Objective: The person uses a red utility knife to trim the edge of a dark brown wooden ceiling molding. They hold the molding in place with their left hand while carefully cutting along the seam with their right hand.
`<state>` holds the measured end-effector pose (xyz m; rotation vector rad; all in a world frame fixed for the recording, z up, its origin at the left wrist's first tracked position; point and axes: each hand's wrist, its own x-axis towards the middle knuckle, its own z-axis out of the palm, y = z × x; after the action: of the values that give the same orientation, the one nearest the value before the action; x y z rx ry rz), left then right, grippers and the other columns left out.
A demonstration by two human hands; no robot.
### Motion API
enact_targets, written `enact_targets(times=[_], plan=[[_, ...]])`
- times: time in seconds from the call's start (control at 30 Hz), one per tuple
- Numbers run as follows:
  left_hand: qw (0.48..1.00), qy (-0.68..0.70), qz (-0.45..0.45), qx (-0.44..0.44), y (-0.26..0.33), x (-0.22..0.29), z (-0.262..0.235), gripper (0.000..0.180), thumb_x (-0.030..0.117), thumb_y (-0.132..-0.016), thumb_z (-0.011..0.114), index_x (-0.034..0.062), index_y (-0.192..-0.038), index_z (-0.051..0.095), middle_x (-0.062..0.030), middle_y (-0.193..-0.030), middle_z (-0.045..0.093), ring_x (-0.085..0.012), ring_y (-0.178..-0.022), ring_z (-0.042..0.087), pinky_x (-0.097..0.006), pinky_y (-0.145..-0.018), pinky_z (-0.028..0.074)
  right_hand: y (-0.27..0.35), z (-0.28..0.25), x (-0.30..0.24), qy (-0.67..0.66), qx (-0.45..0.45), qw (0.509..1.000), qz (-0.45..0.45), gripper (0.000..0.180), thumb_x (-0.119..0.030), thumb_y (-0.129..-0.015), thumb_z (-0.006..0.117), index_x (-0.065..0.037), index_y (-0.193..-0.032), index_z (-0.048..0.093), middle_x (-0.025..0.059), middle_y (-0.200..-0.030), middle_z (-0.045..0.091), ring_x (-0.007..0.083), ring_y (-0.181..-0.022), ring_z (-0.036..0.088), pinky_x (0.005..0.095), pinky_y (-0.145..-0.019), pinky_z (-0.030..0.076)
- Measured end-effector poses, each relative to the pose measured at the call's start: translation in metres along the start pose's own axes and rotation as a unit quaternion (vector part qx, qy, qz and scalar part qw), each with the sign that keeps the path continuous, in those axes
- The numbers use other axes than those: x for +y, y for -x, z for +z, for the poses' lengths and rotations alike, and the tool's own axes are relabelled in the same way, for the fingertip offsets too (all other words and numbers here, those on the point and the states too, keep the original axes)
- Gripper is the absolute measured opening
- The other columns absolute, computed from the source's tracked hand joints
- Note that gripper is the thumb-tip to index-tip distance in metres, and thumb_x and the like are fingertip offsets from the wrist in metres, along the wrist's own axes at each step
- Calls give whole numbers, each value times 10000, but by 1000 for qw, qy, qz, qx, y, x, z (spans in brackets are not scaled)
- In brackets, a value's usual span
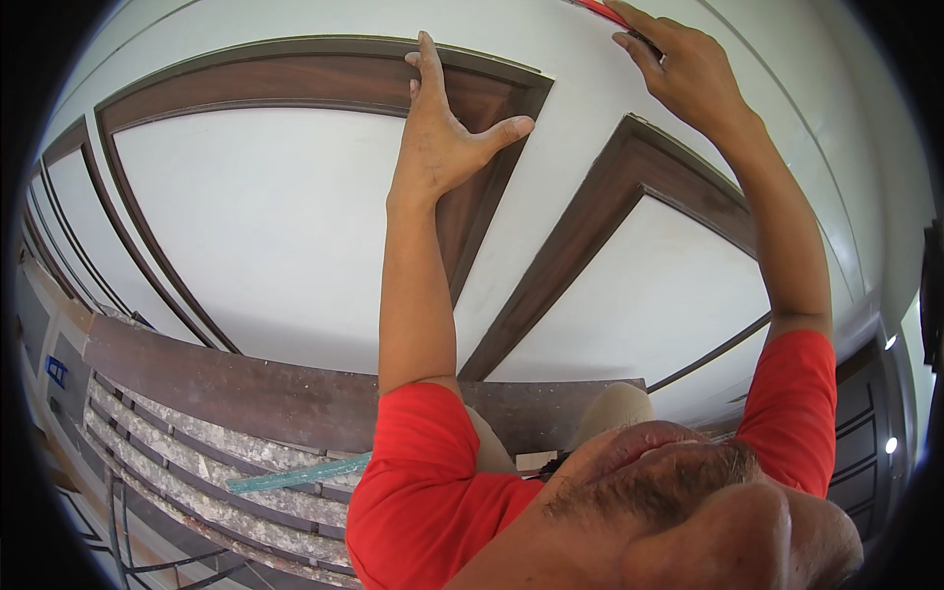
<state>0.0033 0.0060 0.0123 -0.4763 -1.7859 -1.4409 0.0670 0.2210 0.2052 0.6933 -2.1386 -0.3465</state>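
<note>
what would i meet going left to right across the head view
Small blue item → teal strip → left hand → right hand with a red object in its grip → lower white light.

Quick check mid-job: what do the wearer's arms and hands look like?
Left hand and right hand are bare: no gloves, rings or wristbands visible. Both forearms are uncovered. The left sleeve and right sleeve are short, plain red.

Red short-sleeved shirt (423,521) (hems near elbows), beige legwear (612,408); left hand (436,147), right hand (694,81) bare.
</note>
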Motion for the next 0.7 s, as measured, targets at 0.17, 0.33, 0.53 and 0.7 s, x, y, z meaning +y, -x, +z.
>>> enact_targets(times=[0.17,0.33,0.53,0.7], plan=[[999,41,5,12,-1,0,1,1570,613,-568,954,71,-1647,-49,-338,-1677,45,-546,-1534,74,-582,-1227,260,-15,12,-12,-30,30,999,-31,417,-247,-1008,615,-114,-1402,618,227,-912,715,389,-795,688,469,-755,542],[999,46,-1,5,-2,-1,3,1569,616,-570,951,70,-1647,-50,-346,-1673,51,-547,-1534,78,-577,-1230,257,-28,25,-25,-23,28,999,-16,419,-251,-1004,612,-124,-1403,616,236,-917,719,414,-832,691,494,-776,542],[999,40,12,10,-2,-6,4,1572,643,-563,941,73,-1649,-44,-351,-1669,58,-544,-1533,90,-579,-1230,260,-27,33,-24,-48,61,996,-48,418,-257,-1006,603,-134,-1405,617,232,-907,718,415,-834,689,496,-780,542],[999,38,5,9,-2,-5,4,1575,658,-557,935,73,-1649,-38,-359,-1664,60,-548,-1531,89,-588,-1228,258,-30,25,-33,-33,34,999,-13,406,-257,-1006,603,-135,-1392,634,235,-965,730,410,-856,702,486,-802,549]])
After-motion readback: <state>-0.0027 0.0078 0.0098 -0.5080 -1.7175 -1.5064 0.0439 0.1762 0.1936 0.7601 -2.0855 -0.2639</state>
